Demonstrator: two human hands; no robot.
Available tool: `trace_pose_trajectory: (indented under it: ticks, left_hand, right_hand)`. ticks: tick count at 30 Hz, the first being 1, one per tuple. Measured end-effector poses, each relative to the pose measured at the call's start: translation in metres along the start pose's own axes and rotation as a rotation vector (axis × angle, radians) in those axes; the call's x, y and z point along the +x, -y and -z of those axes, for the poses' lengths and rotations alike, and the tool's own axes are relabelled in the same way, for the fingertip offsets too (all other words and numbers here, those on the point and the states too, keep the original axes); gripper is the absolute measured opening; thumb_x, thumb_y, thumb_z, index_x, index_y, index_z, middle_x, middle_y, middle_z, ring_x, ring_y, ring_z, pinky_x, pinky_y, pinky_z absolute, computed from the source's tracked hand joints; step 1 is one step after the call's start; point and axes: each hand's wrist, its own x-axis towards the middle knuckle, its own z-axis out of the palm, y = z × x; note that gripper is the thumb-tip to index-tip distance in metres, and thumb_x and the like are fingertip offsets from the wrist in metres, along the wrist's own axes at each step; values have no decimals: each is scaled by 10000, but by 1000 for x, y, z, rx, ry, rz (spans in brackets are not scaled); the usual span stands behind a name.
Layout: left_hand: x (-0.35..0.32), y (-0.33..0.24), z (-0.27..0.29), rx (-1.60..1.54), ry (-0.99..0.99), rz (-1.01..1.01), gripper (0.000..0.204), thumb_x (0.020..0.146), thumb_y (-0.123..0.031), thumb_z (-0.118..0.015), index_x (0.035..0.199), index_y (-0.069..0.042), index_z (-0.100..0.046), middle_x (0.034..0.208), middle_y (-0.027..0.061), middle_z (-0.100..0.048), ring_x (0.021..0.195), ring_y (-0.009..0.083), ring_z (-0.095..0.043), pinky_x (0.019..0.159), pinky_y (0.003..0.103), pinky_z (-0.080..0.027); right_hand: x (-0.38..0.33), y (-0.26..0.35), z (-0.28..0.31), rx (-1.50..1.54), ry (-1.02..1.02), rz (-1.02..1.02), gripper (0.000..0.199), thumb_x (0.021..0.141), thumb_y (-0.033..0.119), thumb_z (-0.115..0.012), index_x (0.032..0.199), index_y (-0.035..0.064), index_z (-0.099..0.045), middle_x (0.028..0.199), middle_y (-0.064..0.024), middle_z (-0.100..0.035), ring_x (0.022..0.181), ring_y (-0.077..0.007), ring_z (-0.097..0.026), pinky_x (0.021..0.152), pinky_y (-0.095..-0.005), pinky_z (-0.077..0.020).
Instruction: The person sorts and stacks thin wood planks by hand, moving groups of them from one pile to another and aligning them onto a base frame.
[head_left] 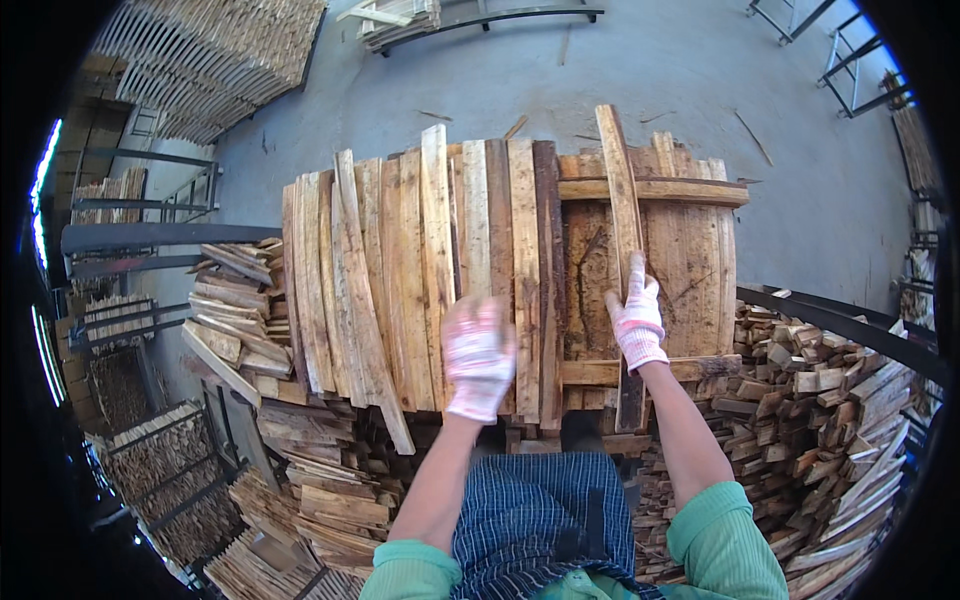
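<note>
My right hand [638, 318], in a white and pink knit glove, grips a long narrow wooden slat [622, 185]. Its thumb is at the left edge and a finger stretches along the top. That slat lies slightly tilted across two crosswise strips, the far one [680, 190] and the near one [600, 372], which rest on wider boards [700, 260]. Over the row of slats to the left hovers my left hand [478, 355], gloved alike and smeared by motion, so its fingers do not show clearly. A dark brown slat [548, 280] ends the row beside the strips.
Stacked wood pieces [810, 370] fill the right side; more short boards [240, 320] are piled at left. Dark metal bars [170, 235] [860, 330] reach in from both sides. A large slat stack [210, 60] stands far left on the grey floor [400, 100].
</note>
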Motion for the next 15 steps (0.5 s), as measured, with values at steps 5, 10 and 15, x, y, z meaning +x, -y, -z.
trace_pose_trajectory:
  ticks: [5,10,15]
  left_hand:
    - [-80,133,38,-232,-37,579,448,930,-228,-657,1300,-18,-520,1208,201,-579,1112,390,-562,1032,486,-413]
    - [-75,208,63,-160,50,707,483,903,-205,-689,1313,-19,-517,1223,219,-568,1123,399,-559,990,468,-453]
    - [-58,218,26,79,208,512,691,890,-399,-688,1438,-105,-386,1288,273,-503,1166,475,-506,986,537,-438]
  right_hand:
    - [5,83,-33,108,43,-36,888,948,331,-657,1615,250,-76,1481,-361,-333,1256,-510,-501,1065,-490,-433]
    - [6,84,-48,103,8,22,802,980,277,-623,1611,216,-131,1458,-319,-394,1230,-471,-541,1038,-440,-465]
    - [-30,136,-22,-67,-65,115,789,992,250,-593,1612,183,-109,1422,-308,-437,1204,-419,-565,1031,-475,-492]
